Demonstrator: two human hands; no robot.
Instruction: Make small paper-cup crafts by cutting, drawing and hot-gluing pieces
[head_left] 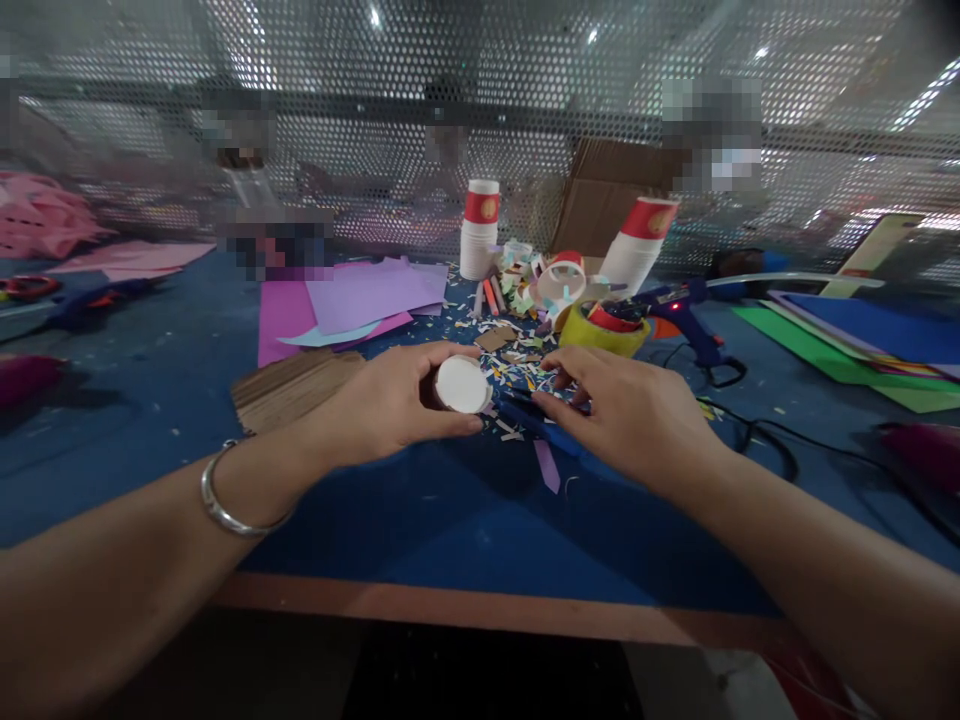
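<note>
My left hand (pixel 397 398) is wrapped around a paper cup (pixel 463 386), whose round white end faces me. The rest of the cup is mostly hidden by the fingers. To its right, my right hand (pixel 626 405) hovers low over the table with thumb and fingers apart. Beneath that thumb lies a dark blue tool (pixel 551 432) that looks like scissors; whether the thumb touches it I cannot tell. A purple paper strip (pixel 547 466) lies just in front of it. Paper scraps (pixel 517 372) are scattered between the hands.
Two stacks of paper cups (pixel 478 245) (pixel 637 250) stand at the back. A glue gun (pixel 694 325) rests by a yellow tape roll (pixel 600 335). Purple sheets (pixel 367 300) and brown cardboard pieces (pixel 296 388) lie left, coloured sheets (pixel 862 340) right. Cables run along the right side.
</note>
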